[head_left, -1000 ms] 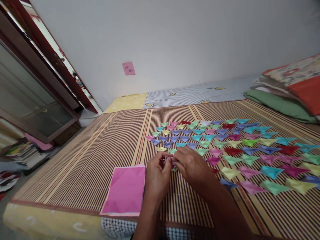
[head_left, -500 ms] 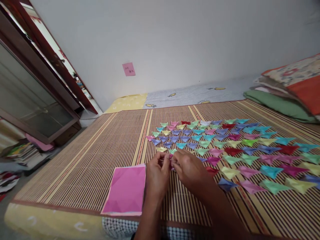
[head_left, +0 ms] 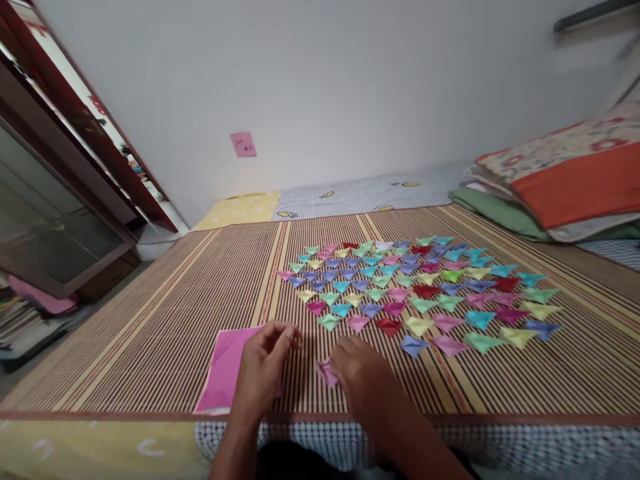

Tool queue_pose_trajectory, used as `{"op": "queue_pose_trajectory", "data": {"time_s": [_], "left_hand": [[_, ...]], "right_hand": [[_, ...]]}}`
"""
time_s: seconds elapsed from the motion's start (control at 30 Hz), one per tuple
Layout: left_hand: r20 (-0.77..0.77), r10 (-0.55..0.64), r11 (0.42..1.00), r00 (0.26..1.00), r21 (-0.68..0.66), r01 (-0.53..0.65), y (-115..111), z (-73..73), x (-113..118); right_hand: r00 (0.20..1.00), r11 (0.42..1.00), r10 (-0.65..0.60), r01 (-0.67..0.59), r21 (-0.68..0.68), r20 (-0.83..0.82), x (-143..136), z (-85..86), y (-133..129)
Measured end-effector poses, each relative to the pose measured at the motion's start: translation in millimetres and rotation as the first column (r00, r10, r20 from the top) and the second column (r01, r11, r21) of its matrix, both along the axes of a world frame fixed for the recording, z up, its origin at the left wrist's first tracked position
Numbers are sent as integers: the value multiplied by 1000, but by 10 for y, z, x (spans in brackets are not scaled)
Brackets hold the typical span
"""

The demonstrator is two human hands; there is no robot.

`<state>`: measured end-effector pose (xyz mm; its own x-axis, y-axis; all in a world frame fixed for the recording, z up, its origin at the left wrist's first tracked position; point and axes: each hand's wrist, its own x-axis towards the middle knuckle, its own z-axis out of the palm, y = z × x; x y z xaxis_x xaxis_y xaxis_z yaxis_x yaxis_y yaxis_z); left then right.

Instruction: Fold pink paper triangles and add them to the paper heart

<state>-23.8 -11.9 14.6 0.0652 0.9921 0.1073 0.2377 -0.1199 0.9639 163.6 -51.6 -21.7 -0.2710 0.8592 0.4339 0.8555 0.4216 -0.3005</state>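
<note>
My right hand (head_left: 360,373) is closed on a small pink folded paper (head_left: 327,373), low over the striped mat near its front edge. My left hand (head_left: 267,353) hovers with loosely curled fingers apart, nothing visible in them, partly covering a stack of square paper sheets (head_left: 220,373) with magenta on top. Beyond both hands lie rows of small folded paper pieces (head_left: 376,293) in many colours. A light green piece (head_left: 329,322) and a pink piece (head_left: 358,323) in the front row are closest to my fingers.
The striped woven mat (head_left: 165,320) covers a bed. Folded bedding (head_left: 575,180) is piled at the right rear, against a white wall (head_left: 350,87). A pink note (head_left: 243,144) is stuck there. A glass-panelled door (head_left: 50,207) stands on the left.
My hands have come apart and nearer to me; the left has moved over the sheet stack, and the right holds the pink paper. The view has shifted, showing more of the bedding.
</note>
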Motion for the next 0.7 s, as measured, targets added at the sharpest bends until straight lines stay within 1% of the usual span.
{"op": "queue_pose_trajectory", "data": {"time_s": [0.07,0.1,0.13,0.2,0.27,0.3,0.33,0.4,0.43,0.5,0.57,0.6,0.63,0.67,0.7], "left_hand": [[5,-21,1000,1000,14,21,-259,-151,77],[-13,-65,998,998,-14,65,-389,-243,121],[-35,-111,993,993,-36,110,-512,-341,158],[-108,-183,983,977,-44,179,-718,-544,187],[-216,-258,964,942,12,266,-865,-743,140],[-269,-288,948,919,52,313,-919,-835,91],[-305,-288,940,908,89,328,-963,-921,32],[-347,-250,944,904,120,307,-1029,-1066,-92],[-354,-223,945,909,151,290,-1052,-1121,-144],[-360,-151,948,921,211,238,-1081,-1193,-209],[-372,-129,951,919,218,221,-1084,-1217,-219],[-377,-115,951,919,225,212,-1077,-1216,-208],[-382,-107,950,918,232,207,-1068,-1211,-192],[-386,-96,948,917,244,202,-1057,-1205,-175],[-389,-87,946,917,255,198,-1047,-1200,-159]], "right_hand": [[992,992,-124,124,11,-7,292,-158,-28],[992,992,-124,124,9,-8,450,-227,-29],[988,988,-153,153,3,-7,600,-285,-27],[975,975,-221,221,2,15,847,-357,-30],[967,967,-253,254,-8,14,1012,-370,-50],[964,964,-266,266,-16,-5,1072,-356,-64],[961,962,-274,274,-16,-34,1122,-329,-76],[950,958,-286,285,-32,-121,1211,-237,-80],[936,953,-301,303,-18,-184,1251,-172,-66],[894,939,-323,344,15,-311,1304,-19,-5],[861,935,-318,355,20,-397,1299,134,87],[870,944,-297,328,13,-394,1268,196,136],[897,959,-270,282,-17,-349,1219,240,182],[934,969,-245,232,-82,-259,1157,264,221],[962,964,-232,208,-163,-145,1088,266,252]]}}
